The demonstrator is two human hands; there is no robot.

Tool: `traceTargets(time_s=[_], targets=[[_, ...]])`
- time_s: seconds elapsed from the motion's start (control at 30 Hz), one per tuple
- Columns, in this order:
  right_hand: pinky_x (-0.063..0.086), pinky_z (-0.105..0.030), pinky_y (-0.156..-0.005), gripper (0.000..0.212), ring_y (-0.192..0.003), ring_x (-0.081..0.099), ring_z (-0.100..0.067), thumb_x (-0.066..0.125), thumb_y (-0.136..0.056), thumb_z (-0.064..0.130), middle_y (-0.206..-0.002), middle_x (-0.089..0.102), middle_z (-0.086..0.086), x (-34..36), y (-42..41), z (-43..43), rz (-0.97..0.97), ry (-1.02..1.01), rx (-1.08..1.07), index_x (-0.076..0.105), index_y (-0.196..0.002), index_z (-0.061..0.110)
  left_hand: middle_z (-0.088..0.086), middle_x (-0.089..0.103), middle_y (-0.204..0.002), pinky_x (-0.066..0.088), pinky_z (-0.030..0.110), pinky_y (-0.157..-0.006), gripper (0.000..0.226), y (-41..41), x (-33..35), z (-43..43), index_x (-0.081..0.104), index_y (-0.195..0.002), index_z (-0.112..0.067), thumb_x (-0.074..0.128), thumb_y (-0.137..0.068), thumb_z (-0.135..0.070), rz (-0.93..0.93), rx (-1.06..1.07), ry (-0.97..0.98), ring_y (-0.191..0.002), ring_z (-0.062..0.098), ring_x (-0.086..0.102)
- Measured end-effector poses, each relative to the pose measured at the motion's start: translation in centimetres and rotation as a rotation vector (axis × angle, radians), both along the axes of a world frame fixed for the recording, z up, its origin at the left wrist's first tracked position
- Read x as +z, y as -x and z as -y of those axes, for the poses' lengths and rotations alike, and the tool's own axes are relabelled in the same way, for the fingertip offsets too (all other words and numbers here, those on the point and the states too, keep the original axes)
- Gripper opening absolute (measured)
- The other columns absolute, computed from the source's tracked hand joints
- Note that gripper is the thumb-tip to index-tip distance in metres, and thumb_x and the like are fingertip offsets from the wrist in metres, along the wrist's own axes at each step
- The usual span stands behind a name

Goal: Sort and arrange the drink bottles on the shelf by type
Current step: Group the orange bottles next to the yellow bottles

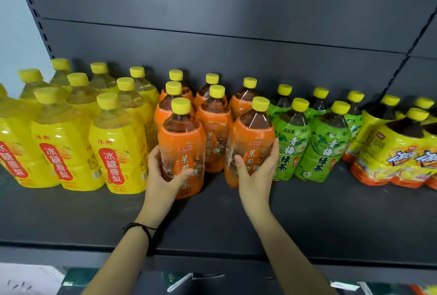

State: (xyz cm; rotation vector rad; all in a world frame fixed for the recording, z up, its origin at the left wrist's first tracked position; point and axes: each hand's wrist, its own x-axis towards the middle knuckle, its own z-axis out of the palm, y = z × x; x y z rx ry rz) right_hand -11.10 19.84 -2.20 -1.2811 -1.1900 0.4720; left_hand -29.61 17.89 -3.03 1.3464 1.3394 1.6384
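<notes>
Gripping one orange-labelled bottle apiece, the person has both hands low on the front row of the orange group. The left hand (165,176) wraps the lower body of the left front orange bottle (181,150), thumb across the label; the right hand (256,169) clasps the right front orange bottle (250,143), which leans a little to the left rather than standing plumb. Both bottles stand on the dark shelf (212,219), forward of the other orange bottles (214,129) and between the yellow bottles (118,143) on the left and the green bottles (292,143) on the right. Further right stands a shrink-wrapped pack of dark drinks (397,153).

The sorting looks largely done — colours already stand in blocks — so the risks lie in the tidying. The tilted right bottle is the first worry: held low with a tall body above the grip, it could tip if let go before its base sits flat, and its neighbours are close enough to be knocked in a chain. Its right side is just beside the nearest green bottle, so a push rightward may shove that row askew. The left bottle sits nearest the shelf's front edge of all — pulling it forward any more invites a drop. Glossy wrap may also slip under a loose grasp.
</notes>
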Motion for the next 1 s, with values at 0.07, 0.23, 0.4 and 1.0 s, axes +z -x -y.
traceTargets(time_s=[0.07,0.23,0.4,1.0], targets=[[0.022,-0.028,-0.111,0.096,-0.139,0.018,-0.012,0.072,-0.084,0.024,-0.154,0.015,-0.008,0.0,1.0,-0.7,-0.015,-0.027,-0.079,0.004,-0.152,0.02,-0.008,0.047,-0.131,0.045,0.005,-0.08,0.097,-0.1,0.0,0.2,0.029,-0.137,-0.032,0.074,-0.054,-0.056,-0.003,0.013,0.007,-0.113,-0.01,0.048],[0.018,-0.034,-0.113,0.096,-0.141,0.021,-0.029,0.073,-0.083,0.023,-0.151,0.019,-0.019,0.2,2.5,-3.1,0.014,-0.034,-0.183,0.006,-0.151,0.008,-0.005,0.051,-0.135,0.045,0.043,-0.102,0.088,0.2,-0.6,0.2,0.037,-0.136,-0.037,0.071,-0.062,-0.069,-0.114,0.101,0.001,-0.126,0.015,0.048],[0.019,-0.043,-0.115,0.095,-0.141,0.022,-0.037,0.069,-0.086,0.031,-0.151,0.019,-0.024,0.0,2.2,-4.5,0.083,-0.012,-0.178,0.006,-0.151,0.002,-0.001,0.047,-0.141,0.043,0.048,-0.104,0.099,0.4,-0.3,0.9,0.032,-0.145,-0.024,0.068,-0.066,-0.071,-0.188,0.187,-0.01,-0.131,0.017,0.045],[0.025,-0.041,-0.119,0.079,-0.145,0.021,-0.01,0.06,-0.094,0.017,-0.158,0.022,0.003,-0.7,-0.1,-2.7,0.028,-0.052,-0.06,0.008,-0.152,0.032,-0.005,0.047,-0.143,0.044,0.044,-0.104,0.061,-0.1,-0.9,2.8,0.035,-0.144,-0.026,0.056,-0.09,-0.046,-0.257,0.363,-0.028,-0.129,0.013,0.046]])
